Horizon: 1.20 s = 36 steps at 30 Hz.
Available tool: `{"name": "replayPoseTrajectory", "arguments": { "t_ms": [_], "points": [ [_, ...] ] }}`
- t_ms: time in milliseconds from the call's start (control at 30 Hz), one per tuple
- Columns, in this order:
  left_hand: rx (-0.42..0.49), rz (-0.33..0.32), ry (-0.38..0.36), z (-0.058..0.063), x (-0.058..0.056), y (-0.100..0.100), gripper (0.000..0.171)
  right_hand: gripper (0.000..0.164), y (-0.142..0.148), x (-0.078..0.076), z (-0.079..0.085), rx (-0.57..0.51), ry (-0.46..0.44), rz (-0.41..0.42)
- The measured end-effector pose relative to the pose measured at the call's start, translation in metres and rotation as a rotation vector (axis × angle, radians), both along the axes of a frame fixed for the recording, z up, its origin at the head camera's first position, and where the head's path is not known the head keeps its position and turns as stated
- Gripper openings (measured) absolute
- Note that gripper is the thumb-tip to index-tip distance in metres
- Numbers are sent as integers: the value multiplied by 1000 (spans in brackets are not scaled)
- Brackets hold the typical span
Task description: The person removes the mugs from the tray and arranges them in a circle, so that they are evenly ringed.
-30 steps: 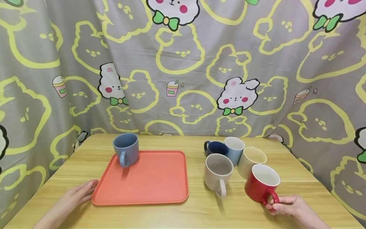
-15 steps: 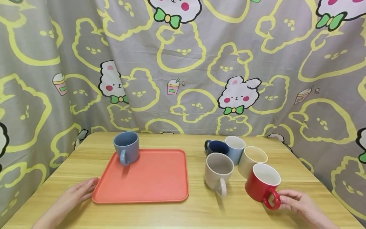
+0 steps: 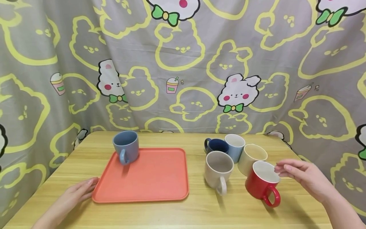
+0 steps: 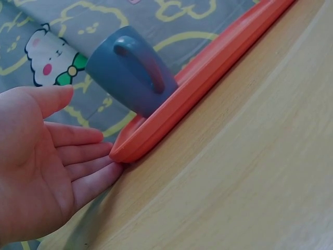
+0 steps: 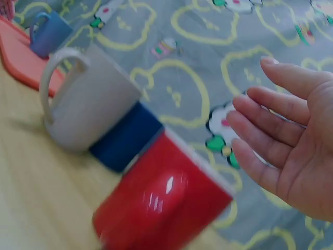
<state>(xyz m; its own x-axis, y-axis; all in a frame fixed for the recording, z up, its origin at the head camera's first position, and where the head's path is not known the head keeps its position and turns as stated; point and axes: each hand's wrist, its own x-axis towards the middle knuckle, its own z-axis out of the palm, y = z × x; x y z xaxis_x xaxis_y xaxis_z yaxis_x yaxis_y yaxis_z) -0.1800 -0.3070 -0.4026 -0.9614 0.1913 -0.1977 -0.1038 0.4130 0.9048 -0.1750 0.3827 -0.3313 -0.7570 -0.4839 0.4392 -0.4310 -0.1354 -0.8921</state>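
My left hand [image 3: 75, 197] touches the left edge of a coral-red tray [image 3: 154, 178] with nearly straight fingers; the left wrist view shows the fingertips at the tray's corner [image 4: 127, 151]. A grey-blue mug [image 3: 126, 148] stands at the tray's back left corner. On the right, my right hand [image 3: 306, 175] hovers beside the rim of a red mug [image 3: 258, 184] with a white inside. In the right wrist view that hand [image 5: 296, 130] holds nothing, its fingers loosely extended. The red mug stands on the table, its handle pointing to the front right.
Left of the red mug stands a light grey mug [image 3: 218, 171]. Behind are a cream mug [image 3: 246, 162], a light blue mug [image 3: 235, 152] and a dark blue mug [image 3: 217, 146], close together on the wooden table [image 3: 197, 210]. A patterned curtain [image 3: 183, 63] hangs behind.
My right hand has let go of the red mug's handle and risen, up and to the right of the rim. The left hand stays at the tray's edge.
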Motion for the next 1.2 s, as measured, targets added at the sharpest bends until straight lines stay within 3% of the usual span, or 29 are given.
{"name": "replayPoseTrajectory", "arguments": {
  "t_ms": [167, 333, 600, 967, 1200],
  "points": [
    [5, 9, 9, 0, 1, 1, 69, 41, -27, -12, 26, 116, 21, -126],
    [29, 9, 31, -2, 4, 2, 66, 36, -65, -27, 49, 171, 42, -97],
    [19, 34, 43, 0, 3, 5, 67, 22, -140, -52, 76, 294, 30, -149],
    [37, 25, 39, 1, 5, 4, 67, 35, -244, -83, 84, 321, -61, -70],
    [19, 50, 50, 0, 5, 5, 67, 34, -306, -100, 68, 267, -112, -37]
  ]
}}
